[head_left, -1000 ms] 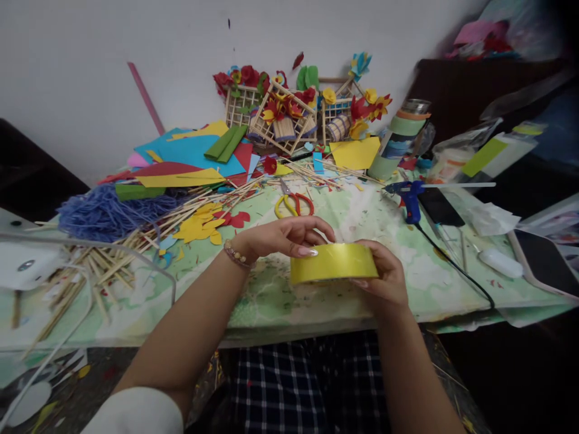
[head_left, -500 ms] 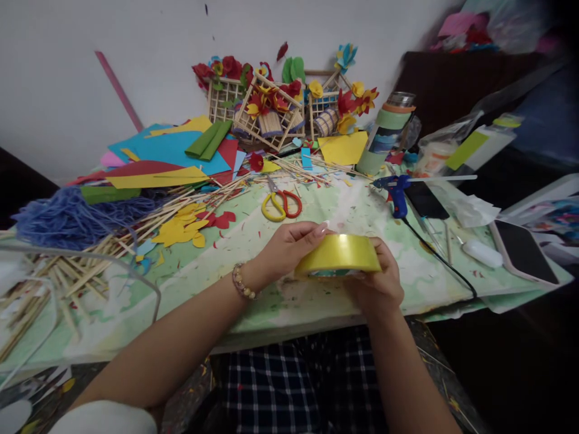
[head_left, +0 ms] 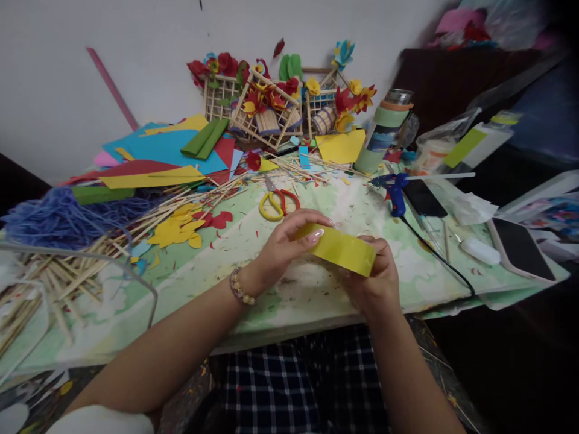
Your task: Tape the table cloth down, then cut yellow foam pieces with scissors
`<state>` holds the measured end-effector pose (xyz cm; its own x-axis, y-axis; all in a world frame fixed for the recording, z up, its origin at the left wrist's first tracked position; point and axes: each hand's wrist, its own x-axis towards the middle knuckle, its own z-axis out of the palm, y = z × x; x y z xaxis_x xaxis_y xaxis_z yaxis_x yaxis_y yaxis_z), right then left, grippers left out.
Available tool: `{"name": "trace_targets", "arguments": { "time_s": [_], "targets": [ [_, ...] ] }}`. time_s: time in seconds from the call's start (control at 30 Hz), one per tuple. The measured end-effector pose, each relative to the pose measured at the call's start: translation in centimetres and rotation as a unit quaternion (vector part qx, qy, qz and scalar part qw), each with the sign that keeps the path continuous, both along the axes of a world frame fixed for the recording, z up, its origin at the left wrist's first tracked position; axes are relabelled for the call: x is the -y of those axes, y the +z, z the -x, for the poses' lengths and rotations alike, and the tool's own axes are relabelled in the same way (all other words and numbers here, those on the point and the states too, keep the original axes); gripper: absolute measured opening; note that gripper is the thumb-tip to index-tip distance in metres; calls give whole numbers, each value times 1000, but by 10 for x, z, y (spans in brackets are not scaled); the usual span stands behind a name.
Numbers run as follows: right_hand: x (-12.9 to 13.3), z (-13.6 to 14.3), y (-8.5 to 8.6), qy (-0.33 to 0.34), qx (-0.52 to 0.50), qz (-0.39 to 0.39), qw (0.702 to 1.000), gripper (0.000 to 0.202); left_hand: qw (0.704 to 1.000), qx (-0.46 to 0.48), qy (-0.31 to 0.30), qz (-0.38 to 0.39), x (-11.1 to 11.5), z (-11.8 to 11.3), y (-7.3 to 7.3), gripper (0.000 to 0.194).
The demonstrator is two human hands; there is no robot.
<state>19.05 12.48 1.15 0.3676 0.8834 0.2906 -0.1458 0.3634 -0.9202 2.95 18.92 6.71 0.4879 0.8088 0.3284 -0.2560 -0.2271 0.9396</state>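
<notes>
Tape right between my hands, over the table — left hand gripping one end, right hand gripping the other — its long side slanting down to the right.

Yellow tape roll is hiding pt of R hand; nr worktop's front edge, far L, sticks are running out of pic.

Tape roll glossy plastic; sticks matt wood; flask top shiny metal; blue sheet matt paper.
</notes>
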Motion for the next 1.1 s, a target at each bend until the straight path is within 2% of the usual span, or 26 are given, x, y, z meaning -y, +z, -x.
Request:
{"name": "trace_targets", "arguments": {
  "time_s": [0.13,0.33,0.47,0.73,1.1],
  "targets": [
    [-1,-1,-3,-12,32,5,999,52,1000,9,-4,3,-2,1,-1,21],
    [-1,-3,-5,1,28,10,1000,51,993,33,-55,98,-2,1,-3,18],
    [-2,-3,-4,14,6,3,1000,49,992,31,-48,115,-1,1,-2,16],
    [-2,0,-1,11,-24,-2,1000,48,993,19,-36,108,-1,0,-1,16],
    [-5,-2,-7,-22,12,-13,1000,49,995,-1,-47,93,1,0,-2,15]
  ]
}}
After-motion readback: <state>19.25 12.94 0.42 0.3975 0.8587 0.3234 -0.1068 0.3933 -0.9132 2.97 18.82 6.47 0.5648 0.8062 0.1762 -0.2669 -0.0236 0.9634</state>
